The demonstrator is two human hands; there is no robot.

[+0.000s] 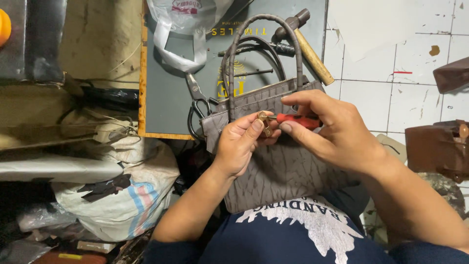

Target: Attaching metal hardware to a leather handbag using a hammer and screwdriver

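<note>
A grey textured handbag point(283, 168) with two arched handles rests against my chest, its zip edge facing away from me. My left hand point(239, 142) pinches a small brass clasp fitting point(265, 124) against the bag's front. My right hand point(337, 132) grips a red-handled screwdriver point(298, 120), its tip set on that fitting. Both hands meet near the bag's top edge.
A dark board point(166, 98) ahead carries black scissors point(197, 105), a wooden-handled hammer point(308, 46), a white plastic bag point(181, 29) and thin metal tools. Brown leather bags point(437, 149) sit on the white tiled floor at right. Sacks and clutter point(117, 195) fill the left.
</note>
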